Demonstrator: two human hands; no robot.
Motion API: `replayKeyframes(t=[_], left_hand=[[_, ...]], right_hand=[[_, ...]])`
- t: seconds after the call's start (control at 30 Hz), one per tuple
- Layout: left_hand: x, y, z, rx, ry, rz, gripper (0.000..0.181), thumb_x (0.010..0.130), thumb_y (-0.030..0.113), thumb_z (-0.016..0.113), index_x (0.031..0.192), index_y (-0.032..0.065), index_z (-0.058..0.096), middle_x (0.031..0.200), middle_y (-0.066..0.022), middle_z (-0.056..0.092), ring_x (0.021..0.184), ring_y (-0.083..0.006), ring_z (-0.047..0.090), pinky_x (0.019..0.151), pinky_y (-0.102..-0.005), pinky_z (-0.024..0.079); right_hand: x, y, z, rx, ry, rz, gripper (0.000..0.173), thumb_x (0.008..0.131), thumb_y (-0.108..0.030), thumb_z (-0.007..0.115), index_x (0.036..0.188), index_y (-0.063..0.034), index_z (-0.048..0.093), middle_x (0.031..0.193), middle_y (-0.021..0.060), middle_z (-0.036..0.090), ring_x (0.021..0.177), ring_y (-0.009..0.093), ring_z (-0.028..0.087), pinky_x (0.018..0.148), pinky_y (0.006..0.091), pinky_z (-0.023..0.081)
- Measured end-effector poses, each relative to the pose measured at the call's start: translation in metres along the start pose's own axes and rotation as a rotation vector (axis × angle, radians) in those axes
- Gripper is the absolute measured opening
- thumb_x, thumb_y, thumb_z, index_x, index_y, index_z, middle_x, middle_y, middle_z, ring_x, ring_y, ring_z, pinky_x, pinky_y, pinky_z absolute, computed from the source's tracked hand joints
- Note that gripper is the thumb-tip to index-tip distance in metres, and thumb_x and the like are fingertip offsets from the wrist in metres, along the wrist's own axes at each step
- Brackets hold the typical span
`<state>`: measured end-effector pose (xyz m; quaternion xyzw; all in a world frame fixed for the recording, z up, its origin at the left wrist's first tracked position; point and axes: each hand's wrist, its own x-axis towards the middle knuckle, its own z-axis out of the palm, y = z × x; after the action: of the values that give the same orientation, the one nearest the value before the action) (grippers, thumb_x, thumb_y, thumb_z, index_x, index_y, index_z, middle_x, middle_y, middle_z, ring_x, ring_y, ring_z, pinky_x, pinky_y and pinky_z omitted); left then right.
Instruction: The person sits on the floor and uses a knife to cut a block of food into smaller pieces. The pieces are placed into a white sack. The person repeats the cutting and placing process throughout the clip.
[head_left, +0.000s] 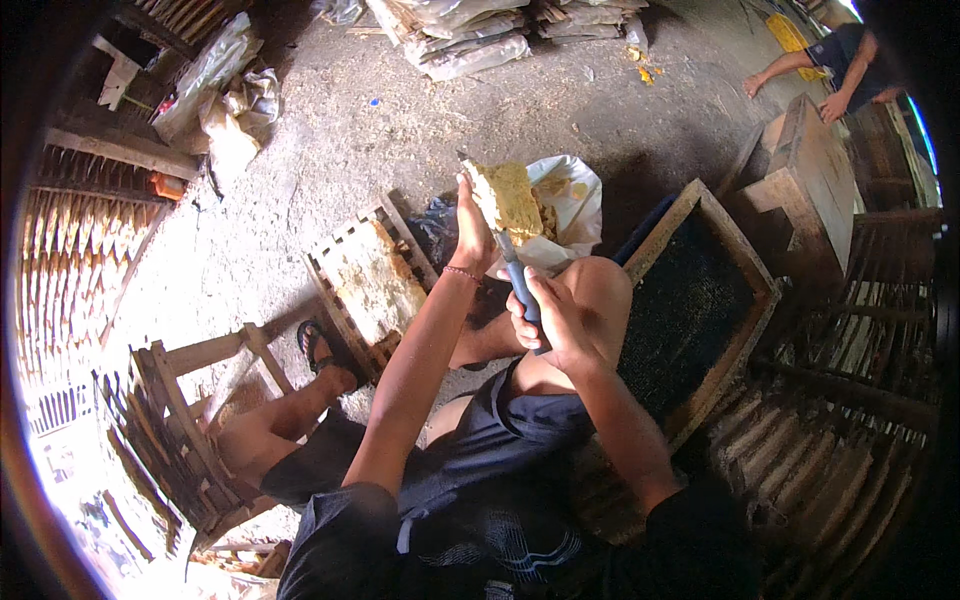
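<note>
My right hand (551, 319) is closed around the grey-blue handle of a knife (521, 289), whose blade points up and away along a yellowish, crumbly slab (514, 199). My left hand (474, 221) is raised with its palm against the left side of that slab; its fingers are partly hidden. What the slab is made of, I cannot tell. Behind and right of it an open white plastic bag (589, 199) holds more yellowish pieces. Left of my left forearm, a slatted wooden tray (341, 319) on the floor bears a pale, brown-edged sheet (375, 281).
A wooden-framed dark mesh screen (686, 300) leans at my right, near a wooden box (817, 172). Stacked plastic-wrapped bundles (465, 37) lie at the back. A wooden chair-like frame (187, 360) stands left. Another person (851, 67) sits at the far right.
</note>
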<state>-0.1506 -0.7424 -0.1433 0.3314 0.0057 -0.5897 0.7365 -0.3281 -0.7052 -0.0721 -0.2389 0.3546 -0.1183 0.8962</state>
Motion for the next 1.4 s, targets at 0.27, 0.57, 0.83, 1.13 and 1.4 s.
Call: replayKeyframes(t=[0.27, 0.57, 0.83, 1.13, 1.4], left_hand=[[0.062, -0.049, -0.002, 0.121, 0.097, -0.066, 0.079, 0.099, 0.067, 0.021, 0.128, 0.0021, 0.053, 0.116, -0.0157, 0.063, 0.104, -0.0323, 0.062, 0.097, -0.0451, 0.048], [0.07, -0.059, -0.052, 0.049, 0.316, -0.111, 0.083, 0.098, 0.066, 0.011, 0.131, -0.0005, 0.05, 0.124, -0.0212, 0.059, 0.114, -0.0401, 0.058, 0.099, -0.0522, 0.046], [-0.012, 0.004, -0.014, 0.122, 0.052, -0.038, 0.078, 0.098, 0.064, 0.026, 0.134, -0.0018, 0.048, 0.128, -0.0222, 0.058, 0.114, -0.0372, 0.06, 0.098, -0.0508, 0.049], [-0.058, -0.001, 0.165, 0.699, -0.5, 0.104, 0.071, 0.101, 0.059, 0.029, 0.136, -0.0016, 0.045, 0.121, -0.0228, 0.062, 0.103, -0.0323, 0.067, 0.083, -0.0435, 0.059], [-0.119, -0.252, 0.167, 1.716, -0.703, 0.811, 0.07, 0.087, 0.051, 0.066, 0.136, 0.0056, 0.045, 0.137, -0.0205, 0.047, 0.126, -0.0399, 0.047, 0.101, -0.0588, 0.038]], right_hand=[[0.007, -0.041, -0.059, 0.535, -0.249, 0.103, 0.046, 0.106, -0.032, 0.043, 0.138, 0.001, 0.038, 0.083, 0.0034, 0.046, 0.052, 0.005, 0.039, 0.04, 0.0178, 0.033], [0.027, -0.054, -0.067, 0.936, -0.396, 0.119, 0.04, 0.106, -0.016, 0.038, 0.139, 0.006, 0.035, 0.086, 0.0089, 0.045, 0.058, 0.009, 0.044, 0.044, 0.0193, 0.042], [-0.032, -0.066, -0.069, 0.903, -0.49, -0.041, 0.041, 0.106, -0.02, 0.038, 0.138, 0.0058, 0.037, 0.088, 0.0104, 0.048, 0.057, 0.011, 0.044, 0.044, 0.0211, 0.042], [-0.178, -0.049, -0.115, 0.499, 0.274, -0.785, 0.045, 0.106, -0.037, 0.04, 0.136, -0.0037, 0.045, 0.077, 0.001, 0.048, 0.05, 0.006, 0.039, 0.039, 0.0212, 0.035], [-0.261, 0.014, -0.139, 0.441, 0.735, -0.885, 0.041, 0.106, -0.038, 0.04, 0.132, -0.007, 0.048, 0.076, -0.0005, 0.047, 0.05, 0.007, 0.041, 0.04, 0.0217, 0.036]])
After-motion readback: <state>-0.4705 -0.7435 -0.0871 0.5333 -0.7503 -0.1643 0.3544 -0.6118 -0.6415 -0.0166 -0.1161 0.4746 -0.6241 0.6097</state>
